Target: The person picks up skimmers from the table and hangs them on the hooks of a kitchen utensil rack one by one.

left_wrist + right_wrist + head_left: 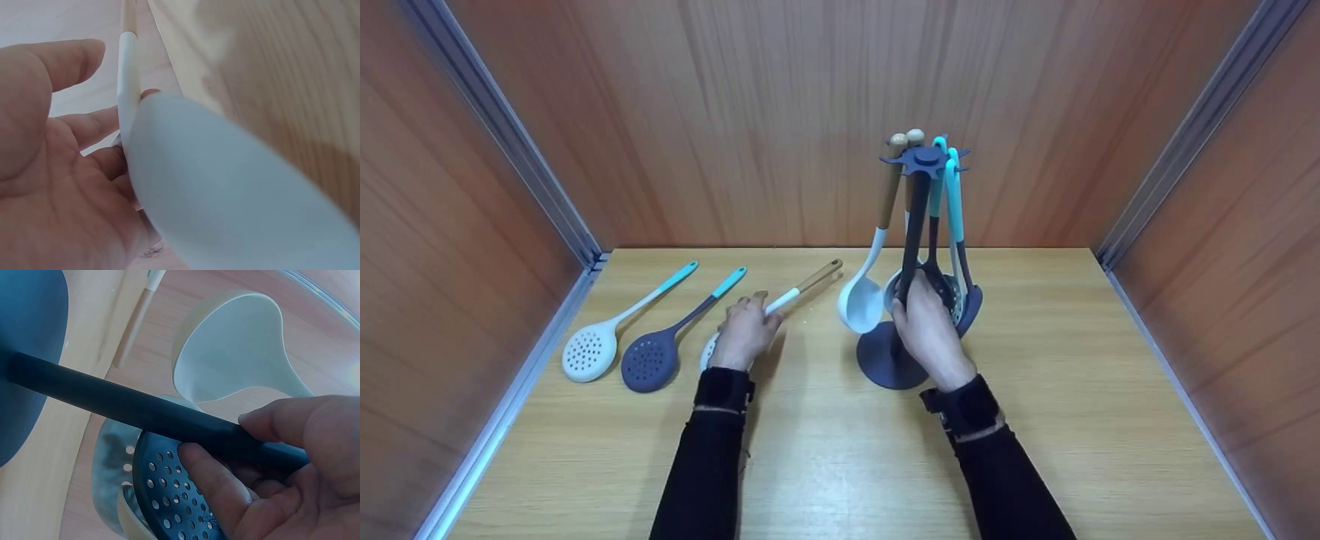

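My left hand [746, 330] is over a white slotted skimmer [786, 299] with a wooden handle, lying on the table. In the left wrist view its thumb stands apart from the skimmer's neck [129, 73], while the other fingers reach behind the neck. My right hand [928, 322] grips the dark post [129, 405] of a utensil stand [877, 364], thumb on one side and fingers on the other. From the stand hang a white ladle [861, 306] with a wooden handle and several teal-handled utensils [955, 202]. A dark slotted skimmer [169, 495] hangs right by the right fingers.
Left of my left hand lie a white slotted skimmer [590, 351] and a dark slotted skimmer [650, 361], both teal-handled. Wood panels [750, 127] enclose the table [825, 465] at the back and both sides, with metal rails [510, 375] along the side edges.
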A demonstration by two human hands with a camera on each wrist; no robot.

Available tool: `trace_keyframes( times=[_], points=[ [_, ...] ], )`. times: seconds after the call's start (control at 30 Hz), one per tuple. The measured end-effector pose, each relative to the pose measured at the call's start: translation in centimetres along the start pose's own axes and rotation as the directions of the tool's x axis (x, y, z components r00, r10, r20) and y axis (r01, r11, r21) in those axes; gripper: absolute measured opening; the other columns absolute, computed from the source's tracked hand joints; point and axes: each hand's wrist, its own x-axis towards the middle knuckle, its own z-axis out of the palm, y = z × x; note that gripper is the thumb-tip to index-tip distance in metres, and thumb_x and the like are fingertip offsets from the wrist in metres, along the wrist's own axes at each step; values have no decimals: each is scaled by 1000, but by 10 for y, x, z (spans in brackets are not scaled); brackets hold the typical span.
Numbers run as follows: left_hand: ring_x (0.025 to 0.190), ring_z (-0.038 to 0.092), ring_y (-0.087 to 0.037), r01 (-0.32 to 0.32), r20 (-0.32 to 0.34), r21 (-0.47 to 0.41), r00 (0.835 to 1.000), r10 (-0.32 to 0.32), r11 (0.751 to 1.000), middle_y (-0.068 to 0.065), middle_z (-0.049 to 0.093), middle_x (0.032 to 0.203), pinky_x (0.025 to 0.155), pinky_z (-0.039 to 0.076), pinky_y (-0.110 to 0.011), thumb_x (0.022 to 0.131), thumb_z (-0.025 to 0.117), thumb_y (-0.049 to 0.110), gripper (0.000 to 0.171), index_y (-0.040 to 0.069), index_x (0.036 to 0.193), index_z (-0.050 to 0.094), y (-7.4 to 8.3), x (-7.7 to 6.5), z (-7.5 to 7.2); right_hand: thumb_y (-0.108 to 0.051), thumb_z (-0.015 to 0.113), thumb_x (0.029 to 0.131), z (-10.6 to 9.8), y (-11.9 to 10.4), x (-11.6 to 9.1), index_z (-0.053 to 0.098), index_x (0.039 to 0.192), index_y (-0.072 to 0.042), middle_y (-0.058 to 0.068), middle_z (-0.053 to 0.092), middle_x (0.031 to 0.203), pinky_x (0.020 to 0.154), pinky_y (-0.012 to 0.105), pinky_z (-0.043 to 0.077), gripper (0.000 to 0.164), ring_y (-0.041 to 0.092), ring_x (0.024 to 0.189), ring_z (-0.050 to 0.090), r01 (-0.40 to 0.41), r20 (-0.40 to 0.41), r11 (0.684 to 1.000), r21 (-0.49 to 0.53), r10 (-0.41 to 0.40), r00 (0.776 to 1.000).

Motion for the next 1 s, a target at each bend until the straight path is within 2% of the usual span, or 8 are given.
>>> trace_keyframes(
  times=[0.27, 0.5, 0.73, 1.0],
  points=[
    [149, 55, -52, 11, -2, -31, 1000, -11, 999, -28, 60, 158, 120, 49, -71, 114, 64, 32, 62, 5, 167, 48, 0, 1, -4, -7, 64, 112, 0, 1, -1, 54, 144, 5, 26, 69, 135, 110, 55, 63, 35, 41, 135, 72, 47, -22, 999, -24, -48, 999],
    [137, 61, -50, -37, -40, -44, 999, 35, 998, -26, 67, 142, 109, 56, -66, 115, 64, 25, 55, 4, 164, 52, -1, 1, -6, -6, 65, 111, 1, 1, -2, 54, 143, 7, 27, 69, 133, 109, 57, 63, 36, 42, 134, 72, 46, -31, 999, -19, -47, 998],
    [113, 70, -40, -93, -115, -46, 990, 87, 995, -23, 70, 124, 90, 61, -56, 114, 65, 18, 38, 4, 150, 62, 4, 1, -10, -6, 65, 110, 0, 1, -1, 55, 142, 7, 26, 69, 133, 109, 56, 62, 35, 42, 133, 72, 31, -29, 999, -13, -31, 999],
    [106, 71, -35, -138, -175, -45, 976, 128, 989, -19, 70, 122, 85, 60, -53, 115, 64, 18, 28, 6, 140, 65, 11, -3, -17, -6, 66, 110, 0, 0, -2, 55, 144, 8, 27, 69, 134, 110, 57, 62, 38, 43, 134, 72, 42, -31, 999, -22, -43, 999]
  ],
)
